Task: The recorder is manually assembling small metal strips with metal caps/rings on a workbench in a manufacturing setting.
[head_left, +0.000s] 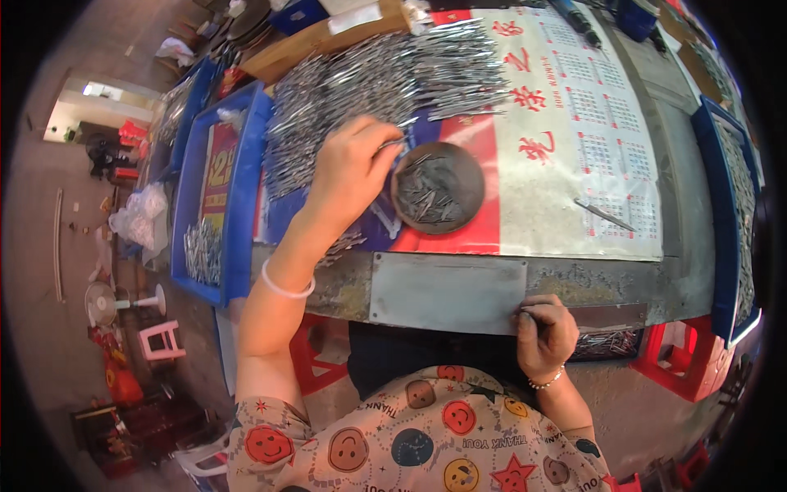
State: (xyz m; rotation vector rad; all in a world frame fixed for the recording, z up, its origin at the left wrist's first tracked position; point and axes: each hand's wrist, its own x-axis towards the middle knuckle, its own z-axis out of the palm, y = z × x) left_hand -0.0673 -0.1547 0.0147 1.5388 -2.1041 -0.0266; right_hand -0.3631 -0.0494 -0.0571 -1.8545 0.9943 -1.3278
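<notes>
I see left hand [352, 168] pinching thin metal pin [393, 144] beside round dish [437, 188]; right hand [543, 330] closed, contents unclear. Pins judged light, stiff, slippery; grip mid-shaft.

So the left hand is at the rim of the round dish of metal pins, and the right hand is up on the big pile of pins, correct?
Not quite. The head view shows the left hand at the round dish, but the right hand is down at the table's near edge, closed on a small metal piece, away from the big pile of pins.
</notes>
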